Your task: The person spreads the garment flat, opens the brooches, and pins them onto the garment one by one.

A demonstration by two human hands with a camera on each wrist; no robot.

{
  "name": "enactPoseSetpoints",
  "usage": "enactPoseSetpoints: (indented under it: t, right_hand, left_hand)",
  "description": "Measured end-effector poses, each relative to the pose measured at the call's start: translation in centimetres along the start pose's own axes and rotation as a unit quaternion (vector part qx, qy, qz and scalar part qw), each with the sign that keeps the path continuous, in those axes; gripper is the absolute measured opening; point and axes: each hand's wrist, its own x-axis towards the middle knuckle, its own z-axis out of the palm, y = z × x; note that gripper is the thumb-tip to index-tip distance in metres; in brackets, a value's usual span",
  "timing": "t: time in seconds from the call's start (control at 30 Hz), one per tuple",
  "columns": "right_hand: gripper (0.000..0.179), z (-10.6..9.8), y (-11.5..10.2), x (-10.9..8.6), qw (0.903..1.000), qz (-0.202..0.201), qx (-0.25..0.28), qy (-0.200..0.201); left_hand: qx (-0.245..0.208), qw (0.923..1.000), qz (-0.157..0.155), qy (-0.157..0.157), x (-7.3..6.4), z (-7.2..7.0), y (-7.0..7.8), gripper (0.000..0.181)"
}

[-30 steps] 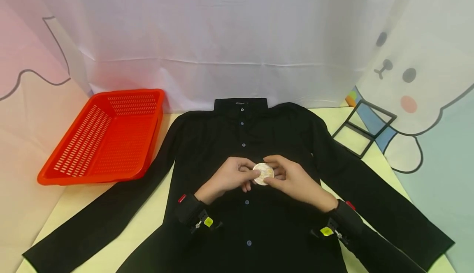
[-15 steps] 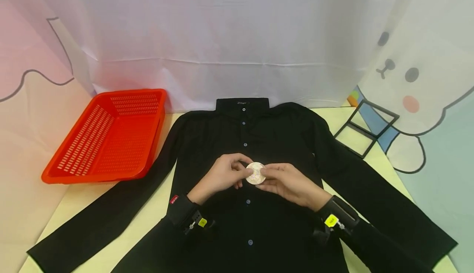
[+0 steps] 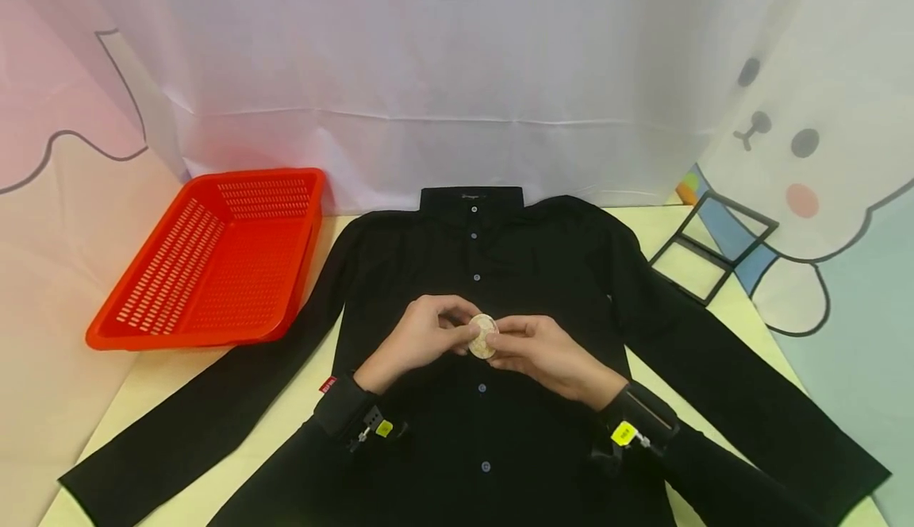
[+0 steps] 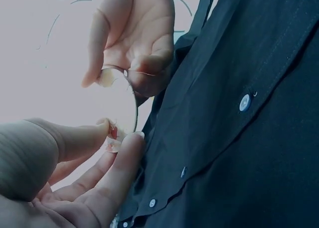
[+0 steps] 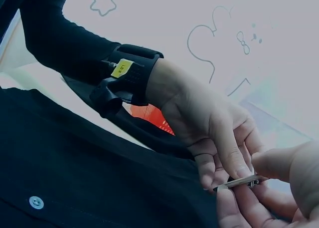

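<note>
Left hand (image 5: 214,120) and right hand (image 5: 305,180) both pinch thin disc (image 5: 234,183), seen edge-on. Black wristband (image 5: 142,71) on left wrist, yellow tag (image 5: 122,68) on it. Far: red basket (image 5: 155,117), partly hidden. Near: black shirt (image 5: 89,163).

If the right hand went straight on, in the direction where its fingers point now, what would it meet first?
Beyond the round disc that it pinches, the right hand would most likely meet the left hand first, whose fingers hold the disc's opposite side; the exact depth is unclear.

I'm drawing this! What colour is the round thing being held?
The disc has a pale cream face with yellowish markings, clearest in the head view.
</note>
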Motion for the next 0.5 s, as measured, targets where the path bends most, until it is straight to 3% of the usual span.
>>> enactPoseSetpoints:
  t: [0.2,0.37,0.5]
  right_hand:
    - [0.041,0.10,0.23,0.31,0.9966,-0.035,-0.074,0.012]
    - [0.032,0.36,0.73,0.59,0.9747,-0.087,-0.199,0.053]
    - [0.030,0.48,0.97,0.53,0.9620,-0.114,-0.241,0.060]
  left_hand:
    - [-0.001,1.0000,-0.006,0.007,-0.30,-0.31,0.25,0.026]
    - [0.015,0.9998,-0.012,0.003,-0.37,-0.15,0.29,0.040]
    - [0.014,0.9998,-0.013,0.002,-0.42,0.06,0.39,0.044]
